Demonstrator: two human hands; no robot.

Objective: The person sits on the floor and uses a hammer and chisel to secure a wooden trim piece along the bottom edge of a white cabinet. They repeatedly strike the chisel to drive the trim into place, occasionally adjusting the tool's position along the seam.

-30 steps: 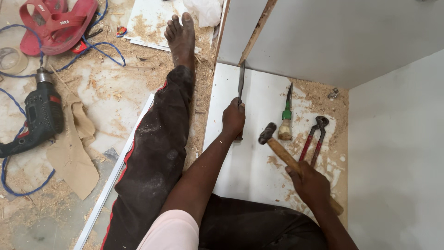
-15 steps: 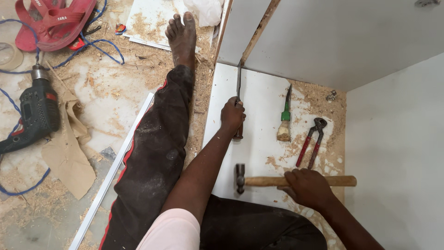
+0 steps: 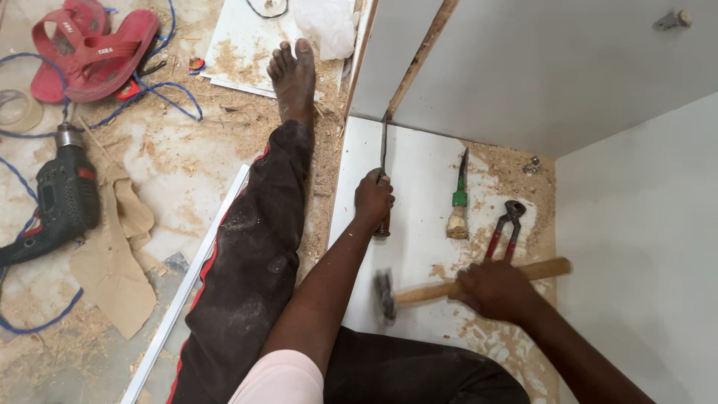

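Fingers of the right hand (image 3: 492, 290) wrap the wooden handle of the hammer (image 3: 449, 288), held level above the white panel (image 3: 419, 187); its head is blurred. Left hand (image 3: 372, 200) fingers close around the chisel (image 3: 384, 172), whose blade runs up to the seam under the upright board (image 3: 407, 56). Beyond the hammer lie red pliers (image 3: 505, 228) and a green-banded chisel (image 3: 458, 198) in sawdust. A drill (image 3: 60, 202) rests on the floor at left.
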